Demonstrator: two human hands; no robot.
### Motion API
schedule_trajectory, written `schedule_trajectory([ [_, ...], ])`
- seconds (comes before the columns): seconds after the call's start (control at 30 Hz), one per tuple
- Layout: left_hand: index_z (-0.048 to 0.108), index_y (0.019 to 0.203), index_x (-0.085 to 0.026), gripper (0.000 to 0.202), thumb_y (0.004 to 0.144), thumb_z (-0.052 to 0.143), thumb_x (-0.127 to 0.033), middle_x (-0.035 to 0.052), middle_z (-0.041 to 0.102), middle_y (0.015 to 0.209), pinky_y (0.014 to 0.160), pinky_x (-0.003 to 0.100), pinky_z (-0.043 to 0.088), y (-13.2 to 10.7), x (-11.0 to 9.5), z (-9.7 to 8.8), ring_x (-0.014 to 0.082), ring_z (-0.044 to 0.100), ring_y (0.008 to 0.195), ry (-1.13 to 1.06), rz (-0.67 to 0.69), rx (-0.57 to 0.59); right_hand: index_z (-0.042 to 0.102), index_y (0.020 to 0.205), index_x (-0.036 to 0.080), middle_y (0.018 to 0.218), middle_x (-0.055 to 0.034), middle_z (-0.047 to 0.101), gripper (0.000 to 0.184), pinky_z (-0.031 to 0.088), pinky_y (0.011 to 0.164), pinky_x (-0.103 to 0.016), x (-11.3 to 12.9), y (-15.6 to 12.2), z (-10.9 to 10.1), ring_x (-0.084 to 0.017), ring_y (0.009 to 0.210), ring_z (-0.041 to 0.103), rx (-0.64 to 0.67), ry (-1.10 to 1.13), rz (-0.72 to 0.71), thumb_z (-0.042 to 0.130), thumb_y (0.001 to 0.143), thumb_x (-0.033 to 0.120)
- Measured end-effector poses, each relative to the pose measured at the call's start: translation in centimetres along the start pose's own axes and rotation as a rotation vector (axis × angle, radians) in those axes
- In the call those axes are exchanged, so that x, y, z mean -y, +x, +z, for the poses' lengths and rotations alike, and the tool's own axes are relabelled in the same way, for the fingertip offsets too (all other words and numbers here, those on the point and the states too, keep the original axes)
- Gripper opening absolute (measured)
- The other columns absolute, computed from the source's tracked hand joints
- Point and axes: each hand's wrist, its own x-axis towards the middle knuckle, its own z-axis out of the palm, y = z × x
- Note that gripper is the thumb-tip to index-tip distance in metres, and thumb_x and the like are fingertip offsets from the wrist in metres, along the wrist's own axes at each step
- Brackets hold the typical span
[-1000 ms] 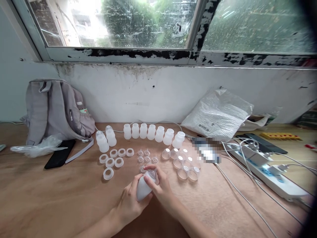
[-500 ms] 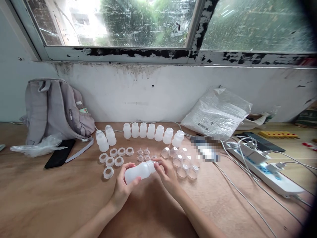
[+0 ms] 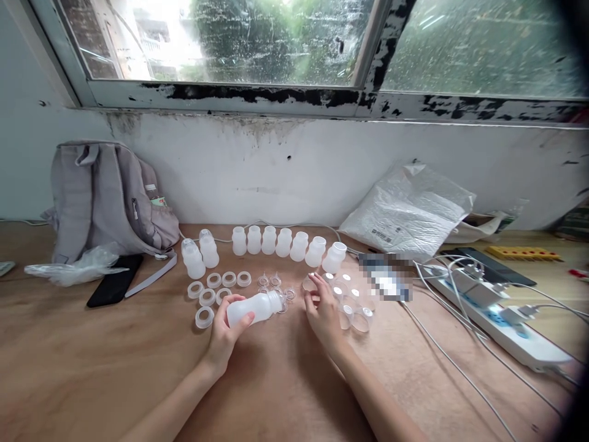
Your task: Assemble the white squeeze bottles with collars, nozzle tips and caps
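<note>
Left hand [image 3: 224,328] grips small white bottle [image 3: 252,308] sideways. Right hand [image 3: 324,312], fingers loose, holding nothing, reaches clear caps [image 3: 350,305]. Likely next: careful pinch on one cap.

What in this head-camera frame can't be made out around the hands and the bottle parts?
- Bottle: base hidden in left hand, head view.
- Clear caps: some covered by right hand; whether it touches one is unclear.
- Pixelated object: blurred out.
- Power strip: far end lost in the dark right edge.
</note>
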Motion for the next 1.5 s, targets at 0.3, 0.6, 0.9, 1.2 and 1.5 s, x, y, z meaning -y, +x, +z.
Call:
schedule_trajectory([
  [0.3,0.05,0.092,-0.018,0.035,0.066,0.062,-0.037,0.0018,0.055,0.085,0.065,0.023,0.041,-0.1,-0.4,0.2,0.0156,0.053,0.074,0.027,-0.012,-0.012,0.037,0.126,0.017,0.128,-0.0154,0.038,0.05,0.046,0.08,-0.041,-2.2,0.0,0.8,-0.026,0.103,0.05,0.048,-0.301,-0.075,0.035,0.076,0.013],
  [0.6,0.05,0.092,-0.019,0.034,0.066,0.063,-0.036,0.0007,0.055,0.084,0.063,0.022,0.04,0.2,-0.1,0.0,0.0144,0.052,0.074,0.016,-0.005,-0.019,0.053,0.103,0.017,0.096,-0.0099,0.044,0.03,0.045,0.073,-0.04,-1.3,0.2,0.1,-0.022,0.081,0.053,0.01,-0.277,0.002,0.045,0.076,0.027],
  [0.9,0.051,0.092,-0.018,0.036,0.064,0.063,-0.036,0.0022,0.056,0.085,0.065,0.023,0.041,0.4,-0.1,-0.1,0.0154,0.053,0.075,-0.08,-0.022,-0.017,0.054,0.095,0.02,0.074,-0.0006,0.055,0.031,0.045,0.051,-0.028,1.2,0.4,-0.8,-0.013,0.057,0.052,0.036,0.675,0.295,0.057,0.073,0.042],
  [1.2,0.049,0.091,-0.019,0.034,0.062,0.063,-0.03,0.002,0.054,0.093,0.064,0.022,0.04,0.4,-0.3,-0.3,0.0144,0.052,0.075,-0.004,0.021,0.083,0.054,0.064,0.017,0.048,0.0039,0.047,0.029,0.031,0.037,-0.021,2.5,-0.5,-0.1,-0.008,0.04,0.041,0.18,0.733,0.441,0.06,0.071,0.044],
  [1.5,0.045,0.079,-0.019,0.032,0.056,0.067,-0.023,0.0048,0.047,0.098,0.061,0.02,0.041,0.3,-0.3,-0.5,0.0158,0.051,0.079,0.126,0.115,0.266,0.041,0.054,0.018,0.043,0.0079,0.032,0.039,0.018,0.033,-0.019,2.5,-1.1,0.1,-0.005,0.033,0.028,0.225,0.586,0.458,0.055,0.072,0.049],
])
